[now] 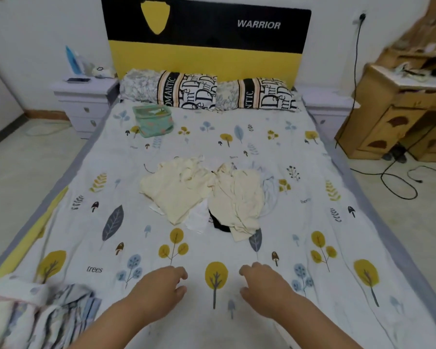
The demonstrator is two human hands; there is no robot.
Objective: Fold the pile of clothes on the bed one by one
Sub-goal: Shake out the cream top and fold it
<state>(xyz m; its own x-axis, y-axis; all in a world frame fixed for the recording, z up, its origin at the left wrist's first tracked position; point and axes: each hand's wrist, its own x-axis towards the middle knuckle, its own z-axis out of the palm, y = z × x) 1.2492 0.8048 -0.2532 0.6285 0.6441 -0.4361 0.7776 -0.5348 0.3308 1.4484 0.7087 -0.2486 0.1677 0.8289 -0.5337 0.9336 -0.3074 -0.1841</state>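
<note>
Clothes (202, 192) lie in a loose pile at the middle of the bed (337, 222), well beyond both hands, and nothing in it is yet held. Fingers (180, 274) of the left hand (159, 288) are loosely curled and grasp nothing; those of the right hand (262, 283) are the same, relaxed and empty. Both hands hover low over the printed sheet near the foot of the bed, palms down and side by side, which reads as a reach toward the pile about to begin. The pile itself is mostly cream garments (171, 190) lying crumpled and overlapping, with a bit of black cloth (218, 222) and some white showing underneath. Its central spot leaves bare sheet on the near side, likely the room needed to spread one piece flat. Farther off, a green pouch (152, 120) sits near the two pillows (207, 93) against the headboard (207, 46), and striped fabric (48, 321) is bunched at the near left corner, blurred.
</note>
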